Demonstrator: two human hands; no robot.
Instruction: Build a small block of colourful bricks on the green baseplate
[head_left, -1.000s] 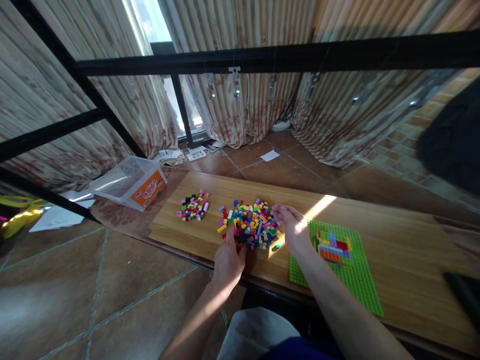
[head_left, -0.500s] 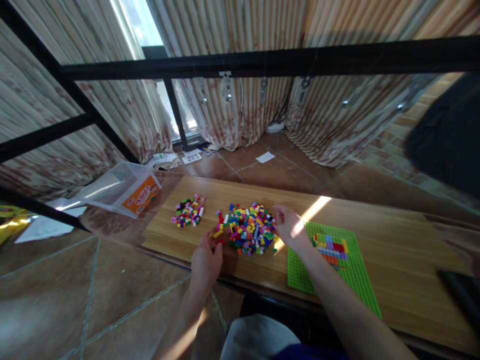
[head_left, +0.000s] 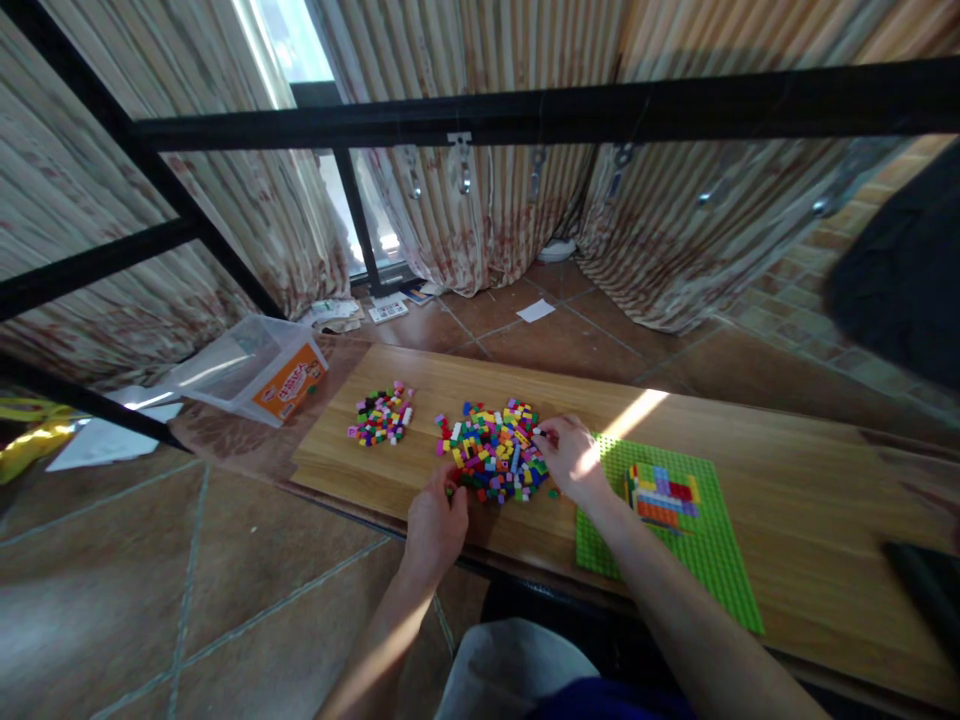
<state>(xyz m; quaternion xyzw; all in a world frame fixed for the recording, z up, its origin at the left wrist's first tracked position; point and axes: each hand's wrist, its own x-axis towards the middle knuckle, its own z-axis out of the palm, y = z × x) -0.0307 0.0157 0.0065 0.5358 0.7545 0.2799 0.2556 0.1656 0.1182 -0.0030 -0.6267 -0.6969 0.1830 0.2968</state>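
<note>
A heap of small colourful toy bricks [head_left: 495, 450] lies on the wooden board between my hands. My left hand [head_left: 437, 525] is at the heap's near left edge, its fingers and thumb curled around small red and green bricks. At the right edge, my right hand [head_left: 571, 458] pinches a small brick at its fingertips, though its shape is too small to make out. Beside my right forearm lies a green baseplate [head_left: 712, 560] bearing a low multicoloured brick build [head_left: 664, 495]. The forearm crosses the plate's near left part.
A smaller brick pile [head_left: 381, 415] lies at the left on the wooden board [head_left: 810, 520]. Beyond it stands a clear plastic bin [head_left: 247, 365] with an orange label. A dark flat object [head_left: 926, 580] is at the right edge. A black metal bar [head_left: 525, 115] crosses behind.
My left hand drew left from the heap with red and green bricks at its fingers, then came partly back. My right hand has shifted slightly down and inward over the heap's right edge.
</note>
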